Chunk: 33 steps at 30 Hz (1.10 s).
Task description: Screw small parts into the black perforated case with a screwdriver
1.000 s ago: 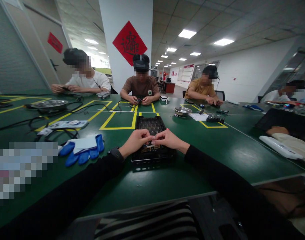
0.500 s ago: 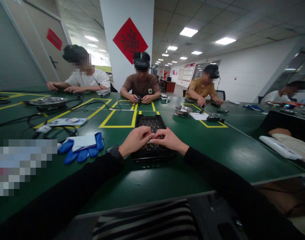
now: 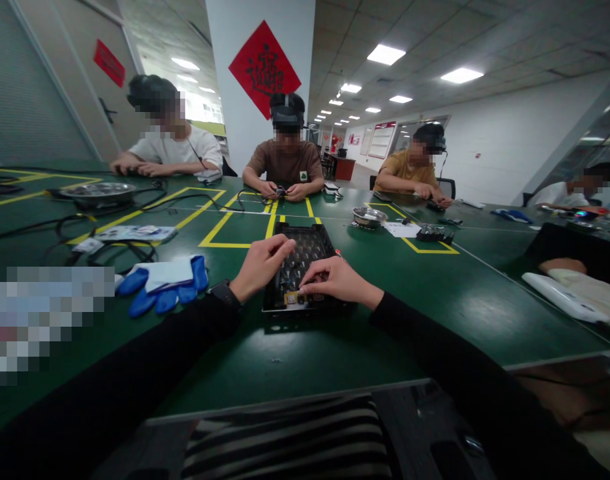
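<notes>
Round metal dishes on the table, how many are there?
2: a left dish before the person at far left, and a right dish beside white paper. Others may be hidden.

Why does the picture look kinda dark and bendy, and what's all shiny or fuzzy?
Head view, the only one: dim room, bright ceiling lights; pale glare on the green table; walls lean toward the sides, like wide-lens bending; small parts in the black tray look too soft to make out; the faces and a patch at the left edge are blocked out in squares.
</notes>
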Tool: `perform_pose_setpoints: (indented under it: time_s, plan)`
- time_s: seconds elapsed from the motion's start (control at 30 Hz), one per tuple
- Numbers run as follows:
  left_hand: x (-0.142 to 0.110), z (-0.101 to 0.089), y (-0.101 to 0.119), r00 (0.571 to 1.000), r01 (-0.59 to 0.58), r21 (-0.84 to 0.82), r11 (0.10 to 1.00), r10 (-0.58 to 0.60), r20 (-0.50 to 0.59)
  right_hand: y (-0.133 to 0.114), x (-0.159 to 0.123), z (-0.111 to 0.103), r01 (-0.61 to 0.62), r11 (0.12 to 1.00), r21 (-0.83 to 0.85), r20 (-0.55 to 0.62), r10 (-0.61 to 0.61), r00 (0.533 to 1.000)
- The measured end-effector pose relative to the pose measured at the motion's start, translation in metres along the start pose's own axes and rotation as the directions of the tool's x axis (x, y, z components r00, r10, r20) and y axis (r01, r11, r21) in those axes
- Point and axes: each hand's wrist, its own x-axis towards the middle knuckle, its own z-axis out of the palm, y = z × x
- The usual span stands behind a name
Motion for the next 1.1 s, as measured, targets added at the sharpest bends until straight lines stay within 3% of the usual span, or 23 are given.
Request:
perform_pose_setpoints:
  time_s: [0.13, 0.27, 1.1]
  plan:
    - [-0.002, 0.011, -0.027, 0.975, 0.185, 0.094, 0.978, -0.171, -0.138, -0.002, -0.002, 0.003, 0.106, 0.992, -0.075, 0.07, -0.101, 0.992]
    - [-0.001, 0.02, -0.047, 0.953, 0.292, 0.13, 0.948, -0.276, -0.123, -0.004, -0.003, 0.003, 0.153, 0.978, -0.138, 0.125, -0.136, 0.983]
    - [0.0, 0.019, -0.05, 0.975, 0.22, 0.182, 0.958, -0.214, -0.056, -0.004, -0.005, 0.005, 0.158, 0.95, -0.268, 0.152, -0.12, 0.981]
